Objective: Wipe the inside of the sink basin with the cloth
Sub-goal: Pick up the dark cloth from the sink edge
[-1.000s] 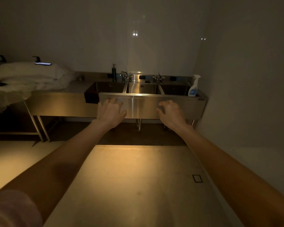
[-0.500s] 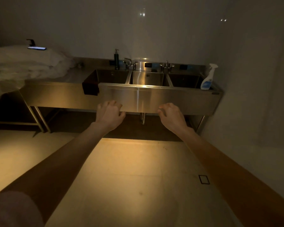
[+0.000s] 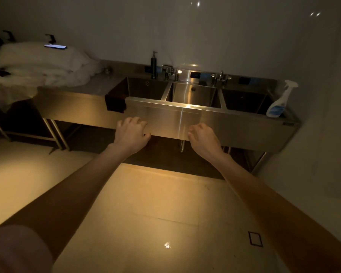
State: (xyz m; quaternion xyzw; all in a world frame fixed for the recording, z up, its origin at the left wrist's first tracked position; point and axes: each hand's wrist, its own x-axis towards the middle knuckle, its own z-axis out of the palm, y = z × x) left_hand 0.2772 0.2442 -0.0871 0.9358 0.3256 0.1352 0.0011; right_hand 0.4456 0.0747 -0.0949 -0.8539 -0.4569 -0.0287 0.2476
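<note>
Both arms are stretched forward over the pale floor. The left hand and the right hand are seen from the back, with the fingers loosely curled and nothing held in them. They are seen in front of the long stainless-steel sink unit, which has three basins. A dark cloth is draped over the front rim at the left corner of the left basin, well apart from both hands. A white and blue spray bottle is placed at the right end. A dark soap pump bottle is set behind the left basin. White folded fabric is piled on the left counter.
</note>
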